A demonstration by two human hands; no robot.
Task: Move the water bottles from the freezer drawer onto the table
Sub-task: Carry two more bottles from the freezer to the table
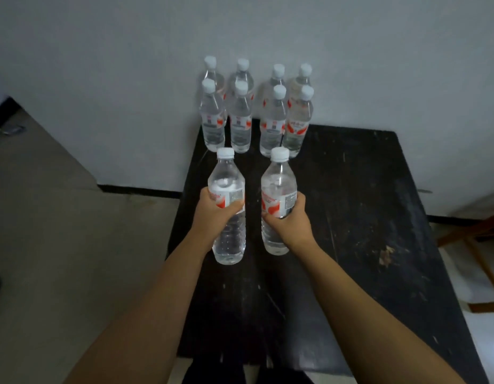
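My left hand (212, 214) grips a clear water bottle (228, 178) with a white cap and a red-and-white label, held upright over the black table (365, 217). My right hand (288, 220) grips a second such bottle (277, 184) beside it, also upright. Whether their bases touch the tabletop I cannot tell. Several more bottles (241, 117) stand in two rows at the table's far edge, against the wall. The freezer drawer is out of view.
A white wall (101, 92) with a dark skirting runs behind the table. Grey floor (60, 231) lies to the left. A wooden frame (478, 245) stands on the floor at the right. The table's right half is bare and scuffed.
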